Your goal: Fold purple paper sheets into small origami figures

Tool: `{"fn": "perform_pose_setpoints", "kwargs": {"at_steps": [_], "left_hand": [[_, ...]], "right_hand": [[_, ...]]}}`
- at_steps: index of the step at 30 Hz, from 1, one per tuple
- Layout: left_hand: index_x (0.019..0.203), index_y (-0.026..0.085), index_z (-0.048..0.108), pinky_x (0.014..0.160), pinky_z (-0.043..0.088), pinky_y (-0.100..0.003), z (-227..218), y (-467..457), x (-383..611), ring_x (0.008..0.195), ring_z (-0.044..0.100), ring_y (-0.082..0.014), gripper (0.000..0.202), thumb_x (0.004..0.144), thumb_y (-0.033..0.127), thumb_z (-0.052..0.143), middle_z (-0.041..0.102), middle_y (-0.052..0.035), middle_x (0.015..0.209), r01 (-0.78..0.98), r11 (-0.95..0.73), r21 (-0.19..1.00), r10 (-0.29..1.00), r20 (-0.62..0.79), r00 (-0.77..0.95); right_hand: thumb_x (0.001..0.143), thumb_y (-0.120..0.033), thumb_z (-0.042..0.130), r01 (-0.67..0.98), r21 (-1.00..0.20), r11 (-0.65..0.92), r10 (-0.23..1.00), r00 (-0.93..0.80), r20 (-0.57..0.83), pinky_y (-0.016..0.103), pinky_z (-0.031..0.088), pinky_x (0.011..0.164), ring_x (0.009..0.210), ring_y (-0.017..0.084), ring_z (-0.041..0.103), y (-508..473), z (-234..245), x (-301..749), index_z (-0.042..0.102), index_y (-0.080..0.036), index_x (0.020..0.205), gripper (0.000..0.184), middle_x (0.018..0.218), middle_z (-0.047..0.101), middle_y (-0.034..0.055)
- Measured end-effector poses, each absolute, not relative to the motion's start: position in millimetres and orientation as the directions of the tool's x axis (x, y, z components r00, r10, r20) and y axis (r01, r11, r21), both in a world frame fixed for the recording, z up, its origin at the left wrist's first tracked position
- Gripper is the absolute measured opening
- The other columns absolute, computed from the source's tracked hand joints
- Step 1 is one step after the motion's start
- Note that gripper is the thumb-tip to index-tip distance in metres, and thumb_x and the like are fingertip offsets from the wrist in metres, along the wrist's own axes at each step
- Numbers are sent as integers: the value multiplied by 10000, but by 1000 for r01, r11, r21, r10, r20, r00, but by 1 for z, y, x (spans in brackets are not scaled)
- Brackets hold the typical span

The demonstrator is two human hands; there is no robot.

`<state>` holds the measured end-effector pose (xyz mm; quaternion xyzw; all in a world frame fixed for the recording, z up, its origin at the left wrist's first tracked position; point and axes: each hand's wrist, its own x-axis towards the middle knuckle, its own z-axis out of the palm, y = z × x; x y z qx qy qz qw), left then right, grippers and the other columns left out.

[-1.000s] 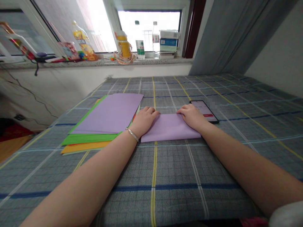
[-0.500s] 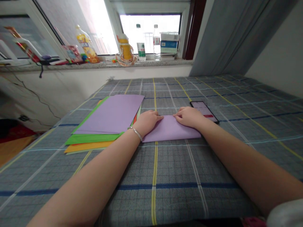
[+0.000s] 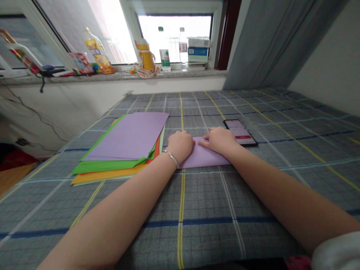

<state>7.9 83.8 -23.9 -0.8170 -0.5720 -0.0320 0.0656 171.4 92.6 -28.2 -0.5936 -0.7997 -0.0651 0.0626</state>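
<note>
A folded sheet of purple paper lies flat on the checked cloth in front of me, its far edge partly under my hands. Curled over the left part of that edge, my left hand is closed and presses on the paper; a silver bangle circles the wrist. My right hand holds down the right part, fingers bent and the thumb stretched toward the left hand. The fingertips of the left hand are hidden. To the left lies a stack of coloured sheets, with a purple sheet on top and green paper below.
Just beyond my right hand a phone lies with its screen lit. Orange paper sticks out of the stack's near side. Bottles, a yellow cup and boxes stand on the windowsill. A grey curtain hangs at right.
My left hand has slid right along the fold and curled in more. The right thumb has moved left, so the hands are closer together. The view has shifted slightly.
</note>
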Motion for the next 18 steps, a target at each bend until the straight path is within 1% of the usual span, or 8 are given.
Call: {"fn": "perform_pose_setpoints", "kwargs": {"at_steps": [5,11,14,16,18], "left_hand": [[900,129,740,655,487,-355,-30,78,13,945,610,-323,383,925,397,468,658,-165,977,952,-300,-63,932,195,307],[913,142,744,672,467,-360,-32,75,10,952,591,-320,402,896,466,507,651,-167,1002,949,-307,-70,925,211,315],[899,127,740,702,469,-394,-35,76,9,951,591,-324,406,909,446,490,648,-170,975,937,-336,-100,907,234,350],[876,111,732,742,471,-415,-39,79,8,957,588,-320,390,922,404,478,646,-165,944,911,-390,-132,872,264,412],[888,98,713,795,469,-411,-45,83,7,954,585,-297,338,934,323,465,643,-155,929,872,-466,-153,823,288,490]], "right_hand": [[836,-688,432,948,32,318,923,-317,218,356,454,683,920,289,619,94,-35,175,783,-262,939,562,993,707,115],[813,-684,485,939,49,342,911,-344,229,386,469,716,965,312,595,91,-38,180,769,-263,988,537,1064,693,112],[842,-625,504,920,54,388,893,-390,225,404,476,768,1005,316,575,92,-39,180,767,-226,972,496,1079,682,126],[868,-546,527,892,48,450,864,-449,230,399,467,835,1048,305,559,93,-41,180,760,-193,973,436,1132,663,130],[896,-441,534,845,25,535,818,-524,238,381,449,892,1082,276,549,95,-43,180,738,-190,1027,349,1190,640,111]]}}
